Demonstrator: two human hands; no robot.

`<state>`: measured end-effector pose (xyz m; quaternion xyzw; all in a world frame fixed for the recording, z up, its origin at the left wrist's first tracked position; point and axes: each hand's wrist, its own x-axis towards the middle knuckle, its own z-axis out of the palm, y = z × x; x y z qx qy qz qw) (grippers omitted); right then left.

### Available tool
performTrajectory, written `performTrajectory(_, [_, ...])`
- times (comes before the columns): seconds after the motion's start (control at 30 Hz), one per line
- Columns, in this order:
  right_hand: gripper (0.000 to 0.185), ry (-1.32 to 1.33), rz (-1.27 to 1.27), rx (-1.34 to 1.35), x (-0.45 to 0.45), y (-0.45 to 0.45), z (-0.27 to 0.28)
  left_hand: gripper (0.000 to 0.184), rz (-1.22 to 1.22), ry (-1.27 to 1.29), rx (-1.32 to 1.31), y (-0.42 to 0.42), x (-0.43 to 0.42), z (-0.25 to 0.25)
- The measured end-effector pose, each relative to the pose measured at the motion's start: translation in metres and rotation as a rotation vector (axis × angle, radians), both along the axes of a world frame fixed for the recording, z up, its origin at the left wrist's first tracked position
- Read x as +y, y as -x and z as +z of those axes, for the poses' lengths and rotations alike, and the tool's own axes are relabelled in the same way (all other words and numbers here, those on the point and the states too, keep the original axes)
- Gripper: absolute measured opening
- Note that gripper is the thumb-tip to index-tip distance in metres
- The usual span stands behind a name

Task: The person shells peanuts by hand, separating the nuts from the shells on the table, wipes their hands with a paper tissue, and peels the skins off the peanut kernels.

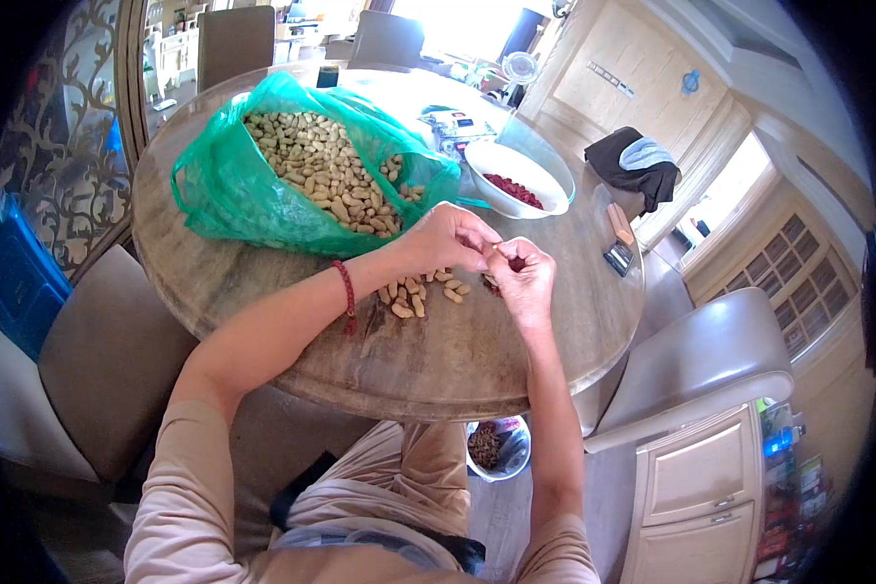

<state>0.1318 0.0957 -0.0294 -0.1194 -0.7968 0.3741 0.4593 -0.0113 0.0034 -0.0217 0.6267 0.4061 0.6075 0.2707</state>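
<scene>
Above the table, the fingertips of my left hand (pixel 448 238) and my right hand (pixel 522 280) meet in a pinch. A small peanut sits between them, mostly hidden by the fingers. Loose unshelled peanuts (pixel 417 294) lie on the tabletop just below my left hand. Beyond my forearm stands an open green plastic bag (pixel 229 200) full of unshelled peanuts (pixel 311 161). To the right of the bag, a white bowl (pixel 492 156) holds red-skinned peanut kernels (pixel 516 190). Some dark bits show partly behind my right hand.
The round table (pixel 380 375) carries a printed plastic packet (pixel 455 127) behind the bowl and a dark small item (pixel 618 256) at its right edge. A bin (pixel 516 457) with shells stands below the front edge. Chairs surround the table, one (pixel 711 355) at right.
</scene>
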Motion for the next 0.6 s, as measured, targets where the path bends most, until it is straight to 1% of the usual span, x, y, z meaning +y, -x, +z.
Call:
performTrajectory(0.17, [0.009, 0.011, -0.006, -0.036, -0.0025, -0.0014, 0.0024, 0.032, 0.033, 0.045, 0.042, -0.0014, -0.0008, -0.0002])
performTrajectory(0.23, [0.009, -0.074, -0.049, -0.048, -0.0037, -0.003, 0.004, 0.033, 0.037, 0.052, 0.04, -0.0025, -0.0006, -0.0009])
performTrajectory(0.33, [0.01, -0.13, -0.05, -0.027, -0.0028, -0.0031, 0.0043, 0.035, 0.054, 0.073, 0.043, -0.0038, -0.0021, 0.0])
performTrajectory(0.5, [0.011, -0.172, -0.062, 0.004, -0.003, -0.0015, 0.0008, 0.035, 0.094, 0.096, 0.098, -0.0044, -0.0023, -0.0004])
performTrajectory(0.6, [0.009, -0.214, -0.079, 0.053, -0.0066, -0.0004, 0.0014, 0.032, 0.079, 0.102, 0.083, -0.0026, -0.0015, 0.0017])
